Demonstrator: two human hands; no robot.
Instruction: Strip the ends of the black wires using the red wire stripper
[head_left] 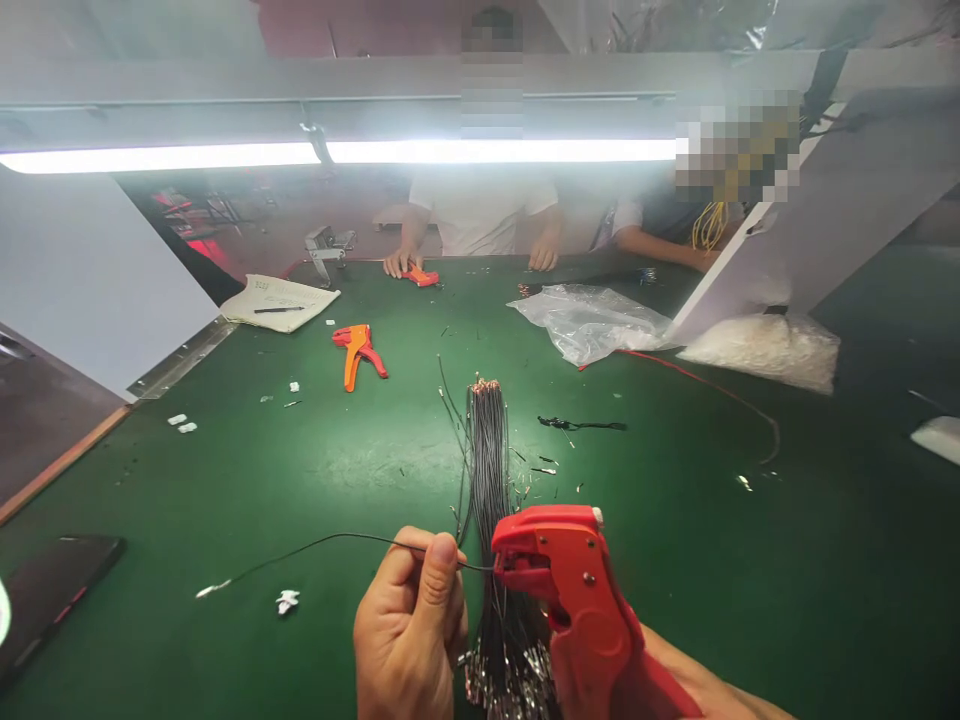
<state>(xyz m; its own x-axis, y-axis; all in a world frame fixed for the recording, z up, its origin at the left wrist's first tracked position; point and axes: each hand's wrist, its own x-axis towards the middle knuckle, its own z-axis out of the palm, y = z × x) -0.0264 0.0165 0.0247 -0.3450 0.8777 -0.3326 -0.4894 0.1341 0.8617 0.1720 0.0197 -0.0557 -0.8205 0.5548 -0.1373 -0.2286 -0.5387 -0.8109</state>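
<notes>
My left hand (411, 625) pinches a thin black wire (315, 545) between thumb and fingers. The wire runs left across the green mat to a small metal terminal at its end. Its other end sits in the jaw of a red wire stripper (577, 600), which my right hand (705, 690) grips by the handles; the fingers are mostly hidden behind the tool. Under both hands lies a bundle of black wires (487, 450) stretching away from me, with bare copper tips at the far end and terminals at the near end.
An orange stripper (358, 352) lies farther up the green table (225, 480). Clear plastic bags (592, 320) lie at the back right, with a red wire and a short black wire nearby. A dark phone (52, 590) sits at the left. Two people work across the table.
</notes>
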